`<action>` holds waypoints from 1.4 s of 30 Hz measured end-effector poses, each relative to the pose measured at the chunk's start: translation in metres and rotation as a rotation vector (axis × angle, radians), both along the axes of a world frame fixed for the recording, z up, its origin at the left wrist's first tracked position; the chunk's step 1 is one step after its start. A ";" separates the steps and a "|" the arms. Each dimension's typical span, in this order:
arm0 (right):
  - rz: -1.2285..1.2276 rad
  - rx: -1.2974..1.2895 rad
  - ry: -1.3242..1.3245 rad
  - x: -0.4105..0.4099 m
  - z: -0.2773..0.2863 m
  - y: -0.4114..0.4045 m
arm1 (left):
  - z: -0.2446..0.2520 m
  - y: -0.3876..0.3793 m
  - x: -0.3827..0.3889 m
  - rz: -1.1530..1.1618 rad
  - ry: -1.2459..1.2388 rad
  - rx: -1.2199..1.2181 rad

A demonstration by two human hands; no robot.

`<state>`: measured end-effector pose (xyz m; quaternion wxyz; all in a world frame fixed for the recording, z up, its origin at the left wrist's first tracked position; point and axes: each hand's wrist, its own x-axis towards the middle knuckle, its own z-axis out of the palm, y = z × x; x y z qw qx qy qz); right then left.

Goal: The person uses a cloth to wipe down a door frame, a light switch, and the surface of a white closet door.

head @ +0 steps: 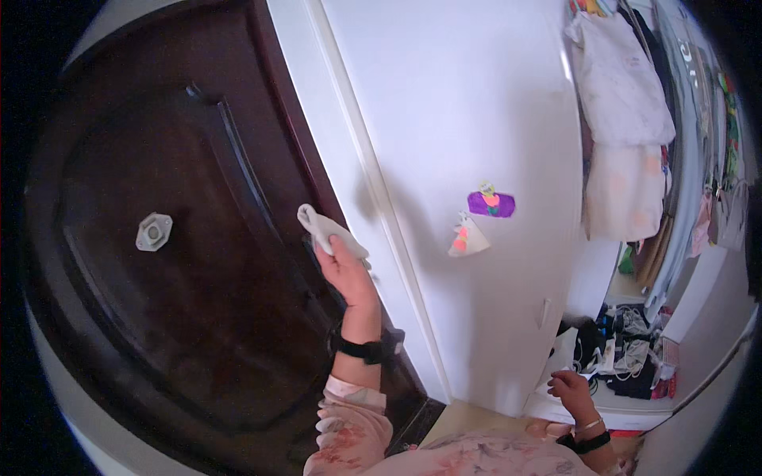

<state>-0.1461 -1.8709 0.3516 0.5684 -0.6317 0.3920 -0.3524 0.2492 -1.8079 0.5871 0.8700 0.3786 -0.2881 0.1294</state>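
Note:
My left hand (348,271) is raised at the edge of a dark brown panelled door (149,333). A folded white cloth (326,229) is gripped between its thumb and fingers, in front of the seam between door and white frame (333,101). Whether the cloth touches the door cannot be told. A pale hexagonal fitting (154,231) is fixed on the door panel to the left. My right hand (572,392) hangs low at the right, in front of the wardrobe floor. Its fingers are loosely bent, and nothing shows between them.
A white cabinet panel (476,107) bears a purple sticker (492,204) and a small hanging triangular ornament (470,237). Clothes (625,89) hang in the open wardrobe at right. Cables and dark items (631,351) are piled on its bottom shelf.

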 end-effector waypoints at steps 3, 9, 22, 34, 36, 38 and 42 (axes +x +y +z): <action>-0.046 0.039 -0.035 0.023 0.004 -0.008 | 0.000 -0.026 0.026 0.412 -0.255 0.152; -0.061 -0.062 -0.018 0.078 0.019 -0.026 | -0.012 -0.076 0.074 0.612 -0.887 0.511; 0.040 -0.533 0.317 0.153 0.065 -0.041 | 0.178 -0.129 0.130 0.752 -1.000 0.573; 0.032 -0.741 0.242 0.148 0.110 -0.059 | 0.401 -0.148 0.147 1.037 -1.057 0.525; 0.051 -0.702 0.237 0.147 0.119 -0.059 | 0.438 -0.153 0.153 1.095 -1.070 0.579; 0.022 -0.685 0.293 0.144 0.124 -0.061 | 0.462 -0.156 0.151 1.169 -1.080 0.662; 0.042 -0.598 0.338 0.141 0.130 -0.065 | 0.472 -0.152 0.164 1.267 -1.136 0.894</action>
